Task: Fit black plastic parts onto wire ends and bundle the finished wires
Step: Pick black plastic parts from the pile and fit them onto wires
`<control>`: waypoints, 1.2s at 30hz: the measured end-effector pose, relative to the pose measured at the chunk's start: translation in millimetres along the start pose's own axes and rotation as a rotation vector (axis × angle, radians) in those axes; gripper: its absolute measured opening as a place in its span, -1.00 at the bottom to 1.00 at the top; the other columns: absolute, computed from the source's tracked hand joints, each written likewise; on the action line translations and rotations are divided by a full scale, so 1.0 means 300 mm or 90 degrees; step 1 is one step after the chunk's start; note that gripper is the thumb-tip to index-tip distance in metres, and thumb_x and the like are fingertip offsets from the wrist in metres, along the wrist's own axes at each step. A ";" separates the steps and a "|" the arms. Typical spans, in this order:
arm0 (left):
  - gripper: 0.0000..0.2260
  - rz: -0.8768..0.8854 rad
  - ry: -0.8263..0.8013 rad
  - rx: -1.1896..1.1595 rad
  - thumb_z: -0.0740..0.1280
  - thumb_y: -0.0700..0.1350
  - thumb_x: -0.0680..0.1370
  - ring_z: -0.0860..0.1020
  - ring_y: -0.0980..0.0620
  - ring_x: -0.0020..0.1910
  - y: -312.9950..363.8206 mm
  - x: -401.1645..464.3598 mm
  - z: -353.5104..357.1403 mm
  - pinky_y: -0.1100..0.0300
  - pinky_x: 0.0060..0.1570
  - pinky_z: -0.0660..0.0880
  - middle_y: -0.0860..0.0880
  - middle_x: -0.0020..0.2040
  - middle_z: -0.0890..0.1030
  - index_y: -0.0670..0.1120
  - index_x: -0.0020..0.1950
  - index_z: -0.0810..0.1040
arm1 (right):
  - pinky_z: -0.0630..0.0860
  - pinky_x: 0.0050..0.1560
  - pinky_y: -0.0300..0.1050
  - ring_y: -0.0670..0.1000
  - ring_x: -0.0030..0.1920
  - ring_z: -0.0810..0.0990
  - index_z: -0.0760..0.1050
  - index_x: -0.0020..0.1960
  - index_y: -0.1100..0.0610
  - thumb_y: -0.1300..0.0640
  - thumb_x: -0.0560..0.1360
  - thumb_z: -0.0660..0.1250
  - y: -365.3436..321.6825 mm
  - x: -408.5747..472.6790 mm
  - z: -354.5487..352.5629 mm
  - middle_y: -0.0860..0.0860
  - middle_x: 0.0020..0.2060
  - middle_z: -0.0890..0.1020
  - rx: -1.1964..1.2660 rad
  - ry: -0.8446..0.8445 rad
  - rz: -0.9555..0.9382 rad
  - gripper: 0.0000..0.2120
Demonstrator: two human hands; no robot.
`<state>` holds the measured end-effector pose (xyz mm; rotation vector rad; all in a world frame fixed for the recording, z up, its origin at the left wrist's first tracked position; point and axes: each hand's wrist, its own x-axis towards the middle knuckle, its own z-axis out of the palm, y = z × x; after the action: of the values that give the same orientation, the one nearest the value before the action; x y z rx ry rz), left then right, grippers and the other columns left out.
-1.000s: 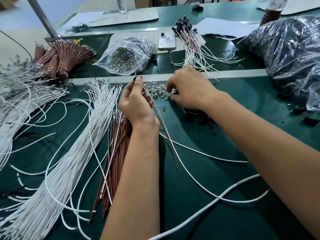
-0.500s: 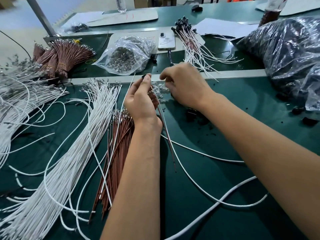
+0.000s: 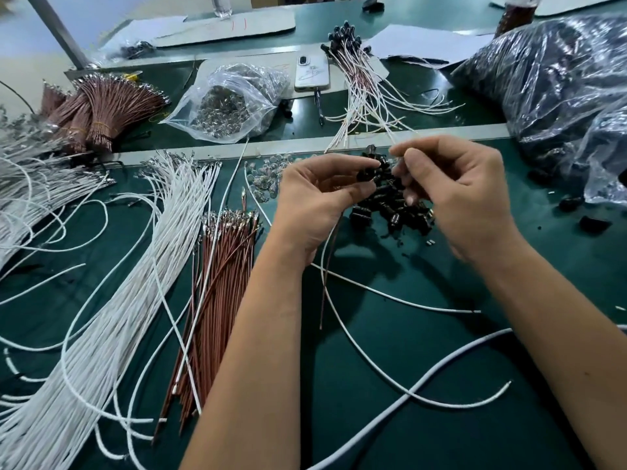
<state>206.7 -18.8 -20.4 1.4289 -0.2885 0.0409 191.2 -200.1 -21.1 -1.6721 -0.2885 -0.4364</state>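
Both hands raised over the green bench mat (image 3: 390, 368), close together, just above a loose pile of black plastic parts (image 3: 393, 212). Left hand (image 3: 315, 201): thumb and fingers pinch one black plastic part (image 3: 368, 173); a brown wire (image 3: 327, 276) and a white wire (image 3: 373, 351) trail down from under this hand onto the mat, toward the near side. Right hand (image 3: 454, 191): fingers curled, fingertips pinched together just right of the held part; what they pinch is too small to tell. Left of the hands: a small scatter of clear glassy pieces (image 3: 268, 174), then a fan of loose white wires (image 3: 142, 266) and, nearer the hands, a flat sheaf of brown wires (image 3: 217, 300) with metal terminals at the far ends. Far left: tied bundles of brown wires (image 3: 98, 113). Far centre: a clear bag of small shiny pieces (image 3: 230, 103), a phone (image 3: 312, 72) lying flat, and a bunch of finished wires (image 3: 359, 76) with black parts fitted on their far ends. Far right: a large plastic bag of dark parts (image 3: 559, 83).
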 end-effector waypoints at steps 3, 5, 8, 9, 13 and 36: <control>-0.74 0.008 -0.012 0.008 0.48 -0.48 0.39 0.67 0.00 -0.08 -0.004 -0.001 0.002 0.16 0.03 0.61 -0.08 -0.12 0.73 -0.21 -0.01 0.70 | 0.57 -0.29 -0.06 0.07 -0.37 0.59 0.69 0.08 0.15 0.23 0.59 0.42 -0.003 -0.008 -0.007 0.06 -0.20 0.72 -0.047 -0.010 -0.050 -0.89; -0.74 0.013 -0.021 0.013 0.49 -0.48 0.39 0.67 0.02 -0.08 -0.003 -0.002 0.004 0.18 0.02 0.60 -0.07 -0.12 0.73 -0.21 0.00 0.70 | 0.55 -0.30 -0.08 0.09 -0.40 0.59 0.67 0.07 0.16 0.22 0.58 0.44 -0.007 -0.012 -0.009 0.08 -0.20 0.72 -0.070 -0.010 -0.086 -0.91; -0.74 0.014 -0.025 0.007 0.48 -0.48 0.39 0.68 -0.01 -0.07 -0.005 -0.001 0.003 0.15 0.05 0.61 -0.08 -0.10 0.73 -0.20 -0.02 0.70 | 0.52 -0.30 -0.17 0.00 -0.40 0.60 0.65 0.03 0.17 0.22 0.58 0.47 -0.015 -0.021 -0.004 0.07 -0.22 0.71 -0.084 -0.007 -0.119 -0.95; -0.74 0.014 -0.026 0.008 0.48 -0.48 0.39 0.68 -0.02 -0.07 -0.005 0.000 0.003 0.14 0.05 0.61 -0.09 -0.10 0.73 -0.19 -0.02 0.70 | 0.51 -0.28 -0.23 -0.08 -0.38 0.60 0.66 0.02 0.17 0.22 0.58 0.47 -0.018 -0.024 -0.003 0.04 -0.23 0.70 -0.096 -0.007 -0.131 -0.96; -0.73 0.018 -0.035 0.019 0.49 -0.47 0.40 0.67 0.02 -0.11 -0.009 0.001 0.003 0.18 0.00 0.60 -0.07 -0.11 0.74 -0.16 -0.02 0.71 | 0.45 -0.27 -0.38 -0.18 -0.37 0.60 0.68 -0.01 0.16 0.20 0.57 0.48 -0.023 -0.037 0.008 -0.06 -0.25 0.70 -0.152 -0.006 -0.143 -0.97; -0.76 0.067 0.005 0.186 0.54 -0.47 0.33 0.67 0.08 -0.24 -0.024 0.006 0.006 0.20 -0.13 0.62 -0.08 -0.22 0.70 -0.21 -0.11 0.70 | 0.64 -0.45 0.08 0.09 -0.47 0.66 0.67 -0.12 0.16 0.24 0.53 0.50 0.001 -0.022 -0.014 0.01 -0.34 0.70 -0.164 -0.076 0.001 -0.94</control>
<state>209.6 -21.9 -26.7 1.7017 -0.3622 0.1798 185.1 -203.9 -23.8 -1.9542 -0.3303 -0.3855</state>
